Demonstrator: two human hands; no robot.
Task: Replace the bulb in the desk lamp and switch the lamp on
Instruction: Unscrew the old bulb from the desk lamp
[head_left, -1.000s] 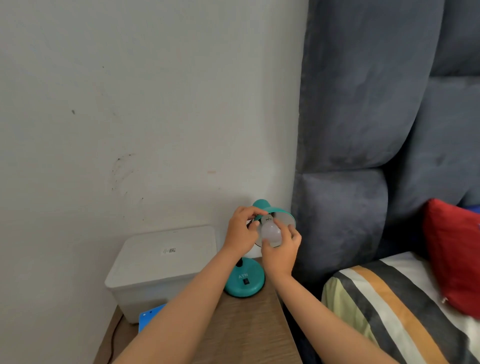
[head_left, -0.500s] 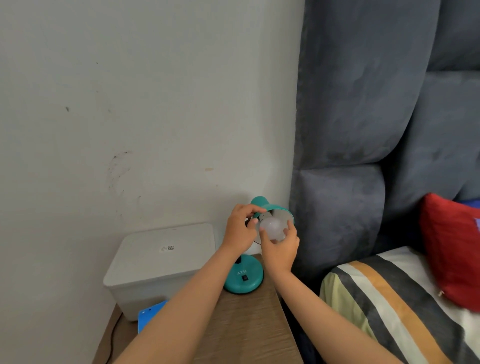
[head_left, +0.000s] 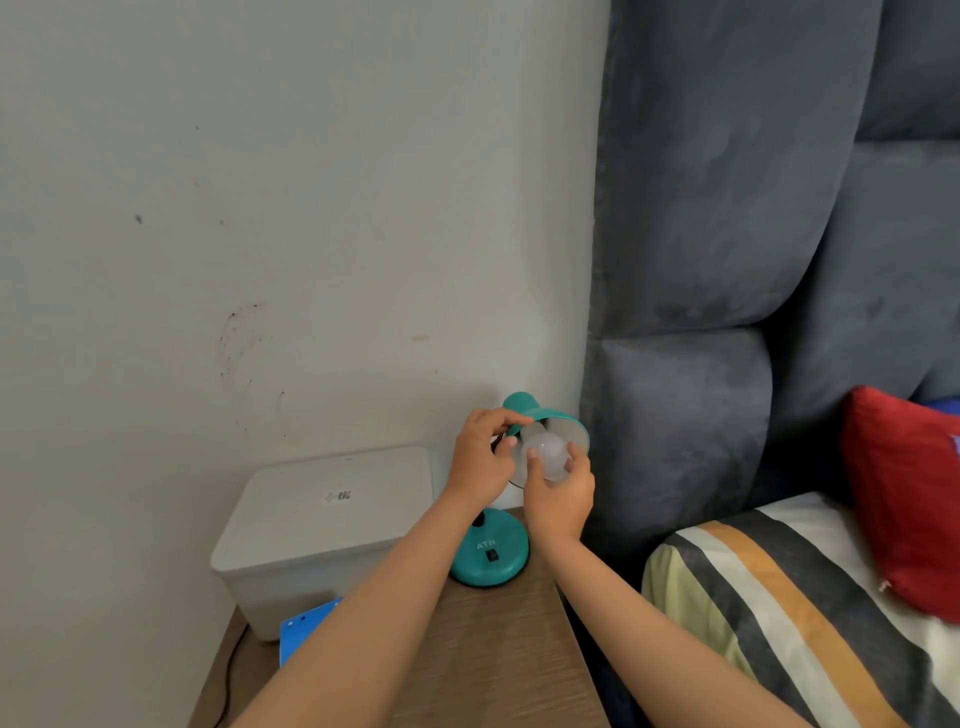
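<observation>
Gripping one bulb (head_left: 548, 456), one lampshade (head_left: 565, 427)

Lamp neck (head_left: 480, 519) mostly behind left forearm; box label (head_left: 337, 497) too small to read.

A small wooden bedside table (head_left: 498, 654) sits in a tight corner. At twelve o'clock a bare wall (head_left: 311, 208) closes off the back. At three o'clock a padded grey headboard (head_left: 727, 260) and the striped bed (head_left: 779, 597) press against the table's edge. At nine o'clock a white lidded box (head_left: 322, 519) stands just beside the table. The teal lamp (head_left: 491, 558) takes the table's far end, both hands at its shade. Bare tabletop lies open toward six o'clock, between the forearms.
</observation>
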